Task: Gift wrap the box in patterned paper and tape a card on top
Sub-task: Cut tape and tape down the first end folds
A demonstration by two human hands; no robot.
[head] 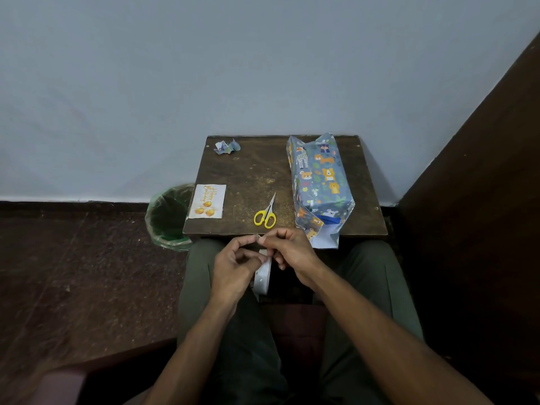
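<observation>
Centrally, just below the near edge of the small dark wooden surface, both hands meet over the person's lap. The left hand and the right hand each have their fingers curled, and their fingertips come together in a narrow grip on a small bit of tape at the edge of the surface. A white tape roll hangs between the hands, just beneath them; which hand bears its weight I cannot tell.

On the right half of the surface lies the box, already covered in blue patterned paper with animals, its long axis running away from the viewer. Its near end is not closed: loose paper flaps hang past the surface's near edge.

At the left edge of the surface rests the card, printed with golden balloons. Yellow-handled scissors lie shut between card and box, near the front. A crumpled paper scrap sits in the far left corner. A green bin stands on the floor left of the surface.
</observation>
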